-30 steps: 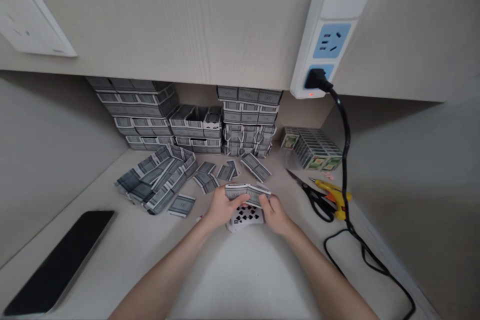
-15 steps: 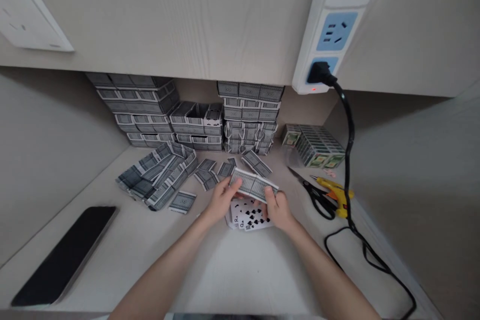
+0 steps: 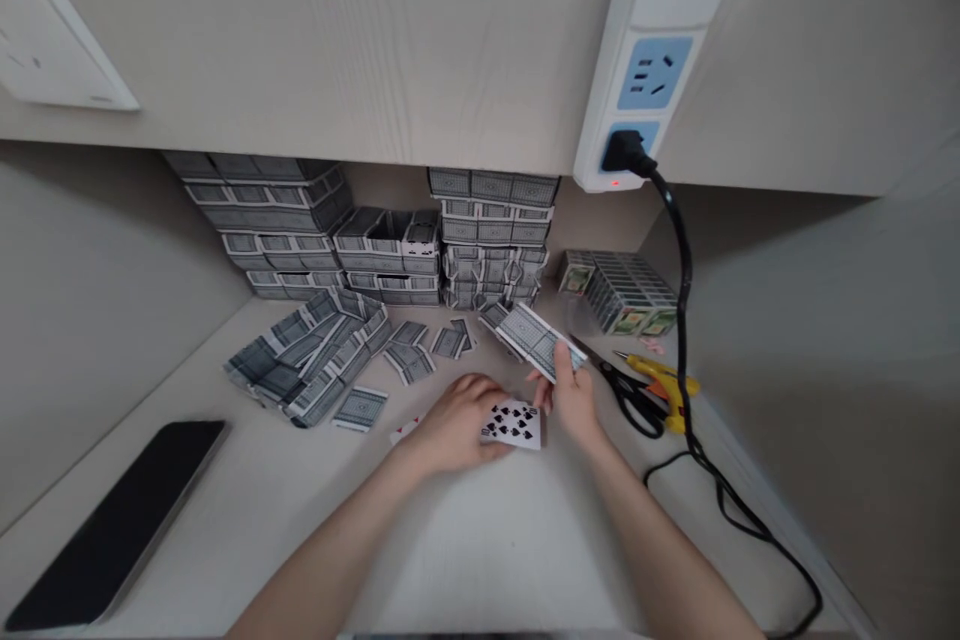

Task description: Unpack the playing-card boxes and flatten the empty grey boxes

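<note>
My right hand pinches a folded playing-card piece, its grey patterned backs facing up, and holds it above the desk. My left hand is curled over face-up playing cards lying on the desk, gripping them by the left side. A ten of spades shows on top, and a bit of a red-marked card pokes out left of the hand. Beyond the hands lie several loose folded card pieces and a flat card piece.
At the back stand stacked card structures; an open tray built of cards sits at left. A black phone-like slab lies front left. Scissors, a yellow glue gun, a black cable and stacked card boxes are at right.
My left hand has let go of the folded card piece and moved down onto the face-up cards. My right hand has carried the piece slightly right and away from me.
</note>
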Demonstrator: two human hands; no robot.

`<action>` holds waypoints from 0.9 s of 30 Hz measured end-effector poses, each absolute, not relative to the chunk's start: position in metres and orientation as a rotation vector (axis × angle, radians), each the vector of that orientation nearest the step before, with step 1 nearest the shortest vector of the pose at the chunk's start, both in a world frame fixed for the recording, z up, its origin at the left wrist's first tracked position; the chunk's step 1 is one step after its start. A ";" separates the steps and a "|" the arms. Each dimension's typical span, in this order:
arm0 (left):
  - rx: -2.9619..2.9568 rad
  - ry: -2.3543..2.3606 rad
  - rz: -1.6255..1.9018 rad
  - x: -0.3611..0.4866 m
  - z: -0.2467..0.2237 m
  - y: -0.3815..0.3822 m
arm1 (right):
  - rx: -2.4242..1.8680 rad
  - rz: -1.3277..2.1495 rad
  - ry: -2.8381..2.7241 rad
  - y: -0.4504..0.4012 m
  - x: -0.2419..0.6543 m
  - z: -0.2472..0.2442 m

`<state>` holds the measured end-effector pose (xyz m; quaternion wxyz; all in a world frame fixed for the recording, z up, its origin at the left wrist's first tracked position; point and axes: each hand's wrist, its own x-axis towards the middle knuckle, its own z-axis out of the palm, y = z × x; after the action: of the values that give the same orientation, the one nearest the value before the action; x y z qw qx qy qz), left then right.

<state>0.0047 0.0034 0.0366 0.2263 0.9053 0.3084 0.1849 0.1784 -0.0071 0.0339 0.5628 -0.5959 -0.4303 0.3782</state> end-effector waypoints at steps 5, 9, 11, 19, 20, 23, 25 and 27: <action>2.471 0.876 0.512 0.001 0.037 0.009 | -1.312 0.919 -0.974 -0.004 0.180 0.033; 2.468 0.899 0.513 0.001 0.038 0.009 | -1.319 0.953 -0.955 -0.001 0.182 0.028; 2.466 0.907 0.518 0.001 0.038 0.009 | -1.318 0.967 -0.958 0.001 0.183 0.026; 2.384 0.990 0.560 -0.001 0.038 0.012 | -1.229 0.924 -0.783 0.005 0.185 0.021; 2.358 1.019 0.577 -0.001 0.038 0.013 | -1.197 0.924 -0.747 0.005 0.185 0.021; 2.253 1.096 0.691 -0.001 0.037 0.015 | -1.108 0.942 -0.642 0.006 0.187 0.022; 2.138 1.130 0.804 -0.002 0.035 0.019 | -1.063 0.967 -0.591 0.007 0.189 0.022; 1.951 1.160 0.898 -0.004 0.032 0.024 | -1.031 0.995 -0.563 0.008 0.191 0.023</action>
<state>-0.0037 0.0243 0.0317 0.3431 0.7509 0.4462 0.3455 0.1913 0.0081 0.0226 0.7181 -0.4662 -0.2544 0.4497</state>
